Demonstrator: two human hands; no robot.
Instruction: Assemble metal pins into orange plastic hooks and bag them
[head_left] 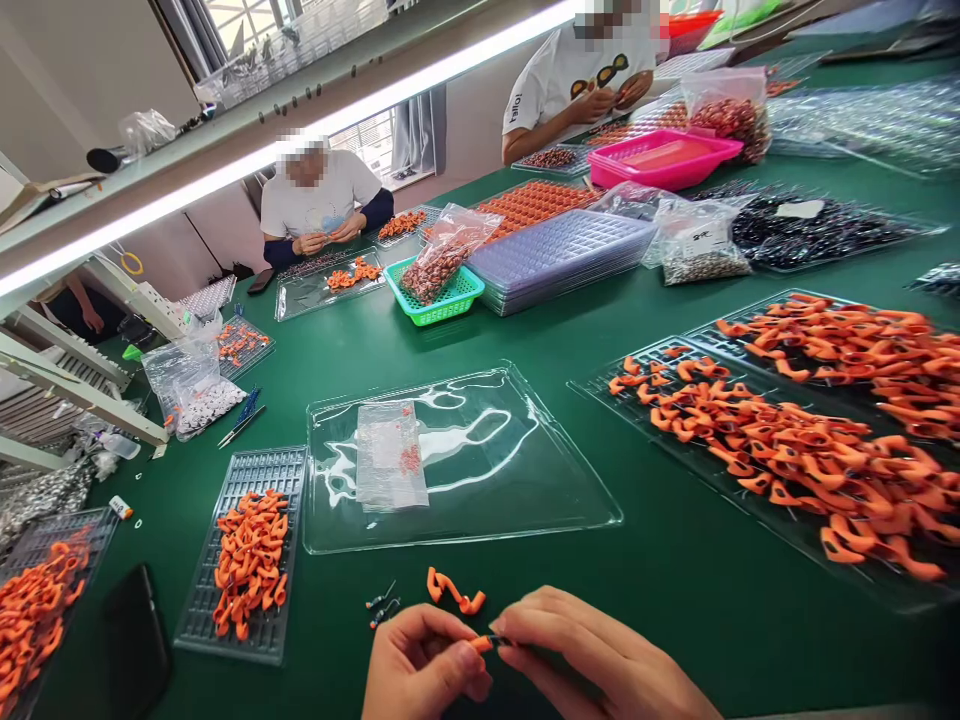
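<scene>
Joining seems partway: left grip (427, 662) pinches an orange plastic piece (482, 645), right grip (592, 645) its black end (496, 640). Curved orange pieces (471, 603) remain.

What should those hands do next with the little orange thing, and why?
Perhaps gently push the dark piece toward the orange piece. The left hand pinches the orange piece, the right hand's fingertips hold the dark one, and it sits right at the orange end. How far in is too small to tell.

orange piece (481, 645) | small, partly hidden | dark part (496, 640) | slim, at its right end
</scene>
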